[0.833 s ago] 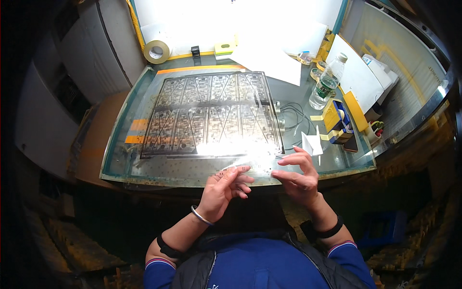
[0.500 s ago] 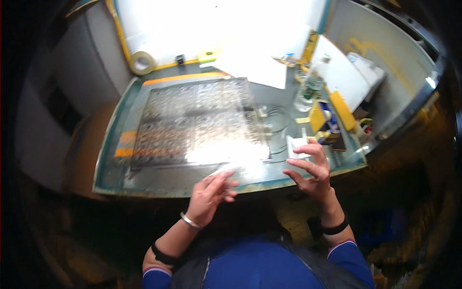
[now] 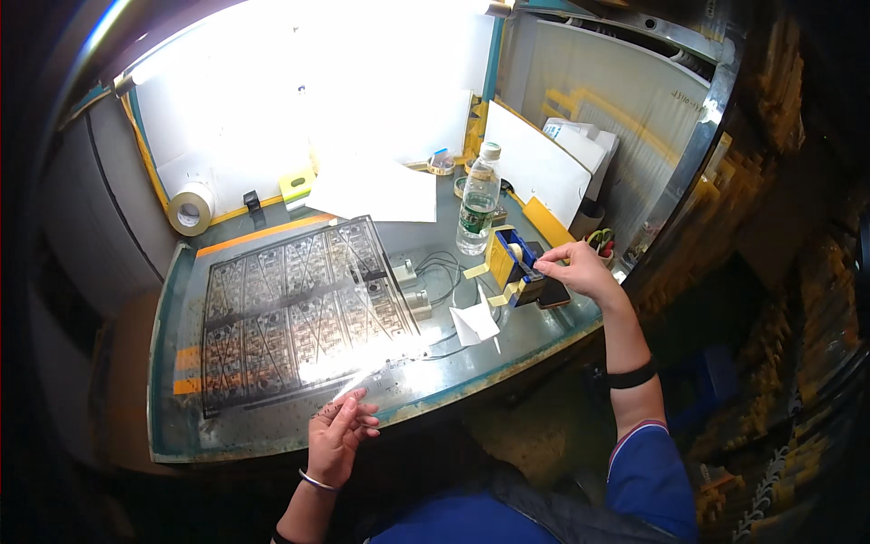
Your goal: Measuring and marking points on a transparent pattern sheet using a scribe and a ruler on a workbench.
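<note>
My right hand point(image 3: 577, 269) is closed in a pinch at the front edge of a blue and yellow tape dispenser point(image 3: 501, 256). What lies between its fingertips is too small to make out. Low at the table's front edge, my left hand point(image 3: 335, 437) has its fingers curled around a thin, clear strip point(image 3: 370, 374) that points away from me. Beyond that hand lies a large dark-framed sheet point(image 3: 299, 295) with a grid of printed circuit patterns. A folded white paper piece point(image 3: 474, 324) stands just left of the dispenser, and short yellowish tape pieces point(image 3: 476, 270) stick out beside it.
A clear plastic bottle point(image 3: 478, 199) stands behind the dispenser. Thin black cables point(image 3: 441, 272) loop beside the sheet. White paper point(image 3: 381, 192), a tape roll point(image 3: 191, 209) and a bright backlit panel point(image 3: 308, 82) are at the back. Green-handled scissors point(image 3: 601, 240) sit at the right.
My right hand has moved right from beside the white paper piece to the dispenser, and its spread fingers have closed into a pinch. The view has swung rightward; my left hand stays near the front edge.
</note>
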Demonstrator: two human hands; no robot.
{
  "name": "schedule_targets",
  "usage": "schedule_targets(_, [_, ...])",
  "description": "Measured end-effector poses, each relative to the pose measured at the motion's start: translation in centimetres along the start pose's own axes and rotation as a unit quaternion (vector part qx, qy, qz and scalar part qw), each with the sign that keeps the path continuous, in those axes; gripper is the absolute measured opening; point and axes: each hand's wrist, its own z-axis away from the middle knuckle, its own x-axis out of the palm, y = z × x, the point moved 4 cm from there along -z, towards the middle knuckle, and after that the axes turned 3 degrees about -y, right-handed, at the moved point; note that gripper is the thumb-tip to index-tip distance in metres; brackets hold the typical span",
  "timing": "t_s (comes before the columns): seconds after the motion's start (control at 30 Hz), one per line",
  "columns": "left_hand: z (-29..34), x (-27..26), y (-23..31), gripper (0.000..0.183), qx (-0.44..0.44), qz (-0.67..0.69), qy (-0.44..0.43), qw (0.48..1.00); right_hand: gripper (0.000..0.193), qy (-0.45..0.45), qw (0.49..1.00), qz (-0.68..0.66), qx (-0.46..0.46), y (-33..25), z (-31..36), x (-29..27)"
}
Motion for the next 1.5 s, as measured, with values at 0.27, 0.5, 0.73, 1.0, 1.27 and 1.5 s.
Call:
schedule_targets(0.27, [0.1, -0.1, 0.0, 0.031, -0.001, 0.013, -0.008, 1.0, 0.025, -0.07, 0.997, 0.008, 0.039, 2.2, -2.2, 2.3])
schedule_targets(0.5, [-0.1, -0.3, -0.1, 0.031, 0.004, 0.014, -0.017, 1.0, 0.021, 0.075, 0.997, 0.005, 0.004, 1.0, -1.2, 2.0])
schedule_targets(0.73, [0.0, -0.2, -0.1, 0.029, 0.004, 0.005, -0.005, 1.0, 0.019, 0.129, 0.986, -0.108, -0.015, 1.5, 1.5, 2.8])
schedule_targets(1.0, [0.1, -0.2, -0.1, 0.029, 0.009, 0.012, -0.013, 1.0, 0.019, 0.165, 0.966, -0.194, -0.045, 3.2, 2.6, 4.0])
schedule_targets(1.27, [0.0, 0.0, 0.0, 0.029, 0.01, 0.002, -0.017, 1.0, 0.019, 0.211, 0.942, 0.256, -0.056, 0.1, 4.7, 3.8])
schedule_targets(1.5, [0.1, 0.3, 0.1, 0.032, 0.01, -0.052, -0.013, 0.999, 0.017, 0.132, 0.973, -0.05, -0.182, -6.5, 8.2, 8.2])
